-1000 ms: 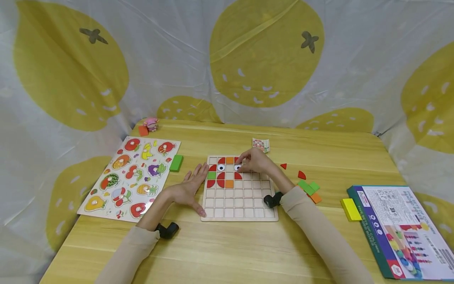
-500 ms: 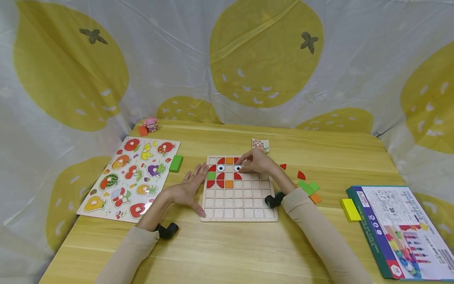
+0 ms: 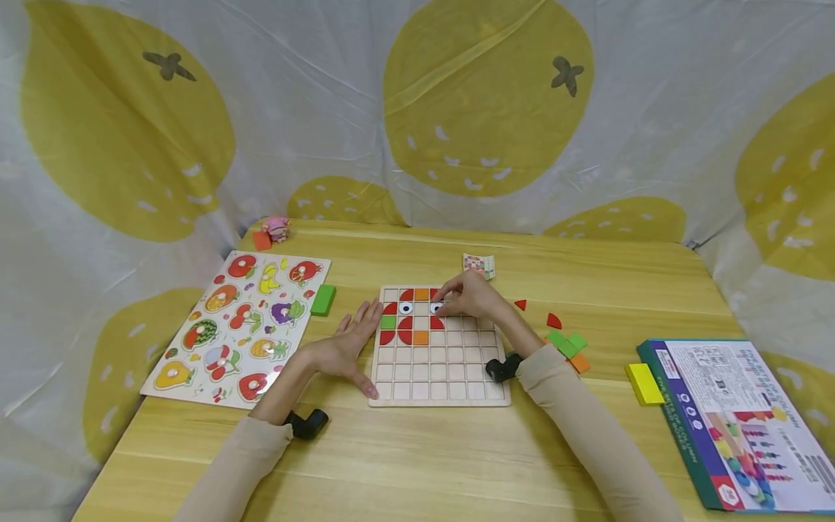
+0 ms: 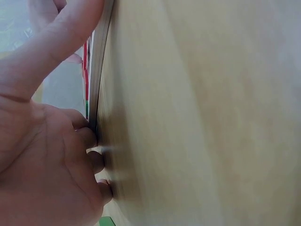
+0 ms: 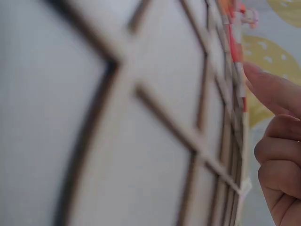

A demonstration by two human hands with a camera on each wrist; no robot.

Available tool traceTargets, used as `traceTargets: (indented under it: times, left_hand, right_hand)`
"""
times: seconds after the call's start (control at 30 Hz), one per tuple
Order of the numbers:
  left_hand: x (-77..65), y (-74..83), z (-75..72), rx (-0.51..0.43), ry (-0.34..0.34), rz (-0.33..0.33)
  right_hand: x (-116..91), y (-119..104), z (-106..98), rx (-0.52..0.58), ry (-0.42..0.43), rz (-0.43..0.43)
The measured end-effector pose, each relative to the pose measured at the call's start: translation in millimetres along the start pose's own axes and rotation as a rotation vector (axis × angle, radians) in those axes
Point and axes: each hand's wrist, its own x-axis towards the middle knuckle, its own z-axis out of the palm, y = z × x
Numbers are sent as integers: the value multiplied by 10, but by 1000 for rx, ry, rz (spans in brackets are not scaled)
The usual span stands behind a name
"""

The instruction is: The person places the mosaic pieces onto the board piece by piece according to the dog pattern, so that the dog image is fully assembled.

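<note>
A wooden grid board [image 3: 438, 373] lies on the table, its upper left cells filled with red rounded tiles [image 3: 405, 331], orange squares [image 3: 421, 338] and a green square [image 3: 388, 322]. One eye tile [image 3: 406, 308] sits among them. My right hand [image 3: 475, 296] pinches a second eye tile [image 3: 435, 309] between thumb and index finger at its cell; its other fingers [image 5: 280, 174] are curled. My left hand [image 3: 346, 349] is spread along the board's left side, thumb at the near corner and fingertips [image 4: 96, 162] against the edge.
Right of the board lie red pieces [image 3: 554, 320], green squares [image 3: 577, 344] and an orange square [image 3: 580, 362]. A pattern card [image 3: 479, 266] is behind it. A fruit puzzle [image 3: 241, 326] and green block [image 3: 323, 299] stand left; a box [image 3: 744, 428] and yellow block [image 3: 644, 385] right.
</note>
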Motion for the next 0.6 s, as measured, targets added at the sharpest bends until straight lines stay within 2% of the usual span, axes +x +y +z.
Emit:
traceTargets:
  times: [0.13, 0.27, 0.43, 0.6]
  left_hand:
    - [-5, 6, -4, -3, 4, 5]
    - [5, 18, 3, 4, -1, -3]
    - [9, 13, 15, 17, -4, -6]
    - [5, 10, 10, 13, 1, -8]
  right_hand:
    - [-147, 3, -217, 31, 64, 7]
    - [-397, 174, -528, 31, 140, 27]
    - [-715, 504, -778, 5, 156, 117]
    - [-910, 756, -875, 54, 141, 222]
